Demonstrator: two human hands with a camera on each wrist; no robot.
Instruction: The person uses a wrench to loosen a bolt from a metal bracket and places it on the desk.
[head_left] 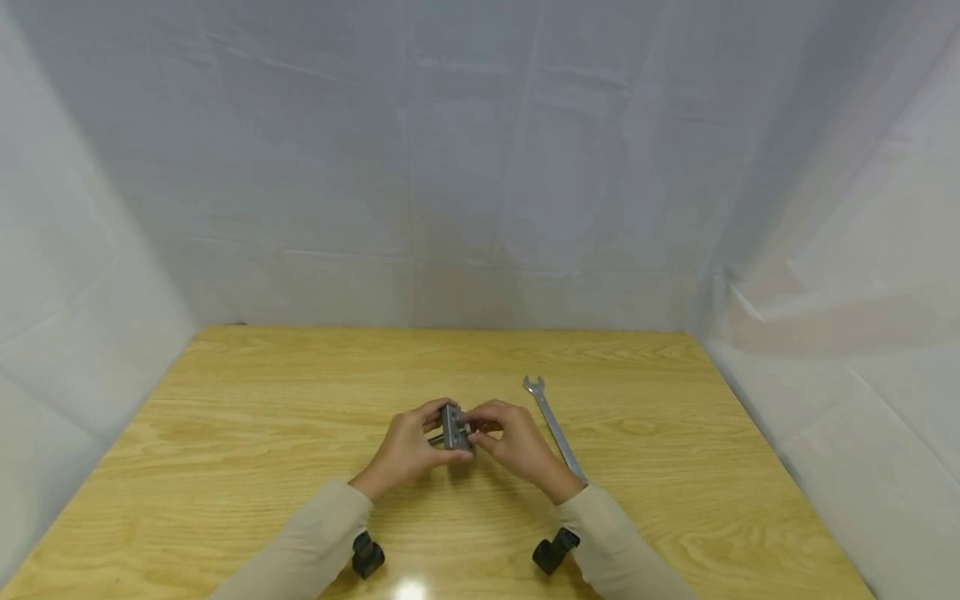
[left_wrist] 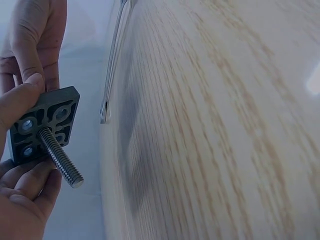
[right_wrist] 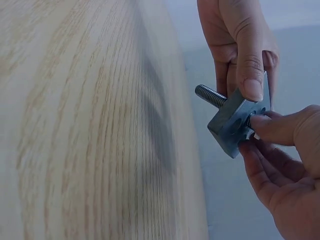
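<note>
Left wrist: threaded bolt sits through plate the left hand grips.

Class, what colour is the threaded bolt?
The bolt is silvery grey; it shows best in the left wrist view.

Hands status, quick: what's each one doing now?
Left hand: closed, holding the plate by its edges.
Right hand: closed, fingertips pinching the bolt at the plate's face.

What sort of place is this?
Perhaps a screened-off workbench: pale sheeting surrounds a wood-grain table on three sides, with a wrench lying on it.
</note>
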